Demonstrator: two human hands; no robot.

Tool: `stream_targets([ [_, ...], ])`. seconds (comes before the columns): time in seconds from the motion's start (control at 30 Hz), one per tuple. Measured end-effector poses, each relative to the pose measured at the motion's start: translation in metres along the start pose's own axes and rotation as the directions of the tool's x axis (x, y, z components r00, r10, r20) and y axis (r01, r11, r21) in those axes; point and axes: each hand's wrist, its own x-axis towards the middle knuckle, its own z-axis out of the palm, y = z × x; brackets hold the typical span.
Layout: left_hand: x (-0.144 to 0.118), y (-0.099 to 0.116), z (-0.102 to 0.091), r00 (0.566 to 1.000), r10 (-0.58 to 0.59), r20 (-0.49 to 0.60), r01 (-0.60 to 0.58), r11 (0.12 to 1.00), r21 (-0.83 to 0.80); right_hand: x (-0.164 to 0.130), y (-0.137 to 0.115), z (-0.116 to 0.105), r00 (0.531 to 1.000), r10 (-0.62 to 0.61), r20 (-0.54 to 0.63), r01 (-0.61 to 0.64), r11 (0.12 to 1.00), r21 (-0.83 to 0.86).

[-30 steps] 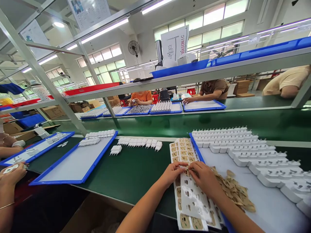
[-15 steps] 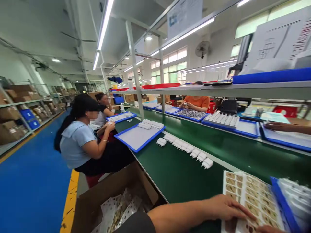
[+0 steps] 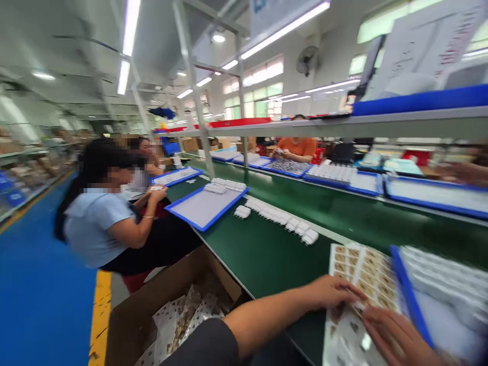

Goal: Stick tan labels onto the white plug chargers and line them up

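Note:
My left hand (image 3: 337, 294) is over a sheet of brownish stickers (image 3: 371, 272), its fingers bent and closed at the tips. From the lower right comes my right hand (image 3: 396, 333), its fingertips meeting the left ones. A small pale piece, apparently a sticker, is pinched between both hands; the fingers partly cover it. Below them, the sheet's lower part is white with dark spots. Just right of the sheet stands a blue-rimmed tray (image 3: 414, 300) with rows of white plug adapters (image 3: 444, 277), blurred by motion.
White adapters (image 3: 280, 216) form a row on the green bench (image 3: 251, 254). Beyond is another blue tray (image 3: 202, 206). A cardboard box (image 3: 129, 315) of used sticker backing stands below the bench edge. A co-worker in light blue (image 3: 99, 218) sits at left; others work across the bench.
The view has turned right and tilted down, so more of the right-hand tray shows. My right hand has come further into view; my left fingers went from lying on the sheet to pinching.

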Motion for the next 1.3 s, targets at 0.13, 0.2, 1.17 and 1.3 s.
stream_targets([
  [0.13,-0.002,-0.002,0.002,0.998,-0.013,0.066,0.01,0.999,0.037,0.026,-0.073,-0.025,0.984,0.171,0.043,-0.171,0.985,-0.002],
  [0.2,0.002,-0.007,0.0,0.995,-0.001,0.101,-0.006,0.998,0.064,0.034,-0.084,-0.03,0.976,0.214,0.042,-0.215,0.977,0.008],
  [1.17,-0.01,-0.013,-0.003,0.966,0.256,-0.026,-0.178,0.737,0.652,0.059,-0.078,-0.059,0.996,0.04,0.082,-0.03,0.992,-0.124],
  [1.3,-0.006,-0.006,-0.005,0.964,0.263,0.035,-0.214,0.695,0.686,0.056,-0.061,-0.051,0.995,-0.049,-0.09,0.031,0.981,-0.19],
])
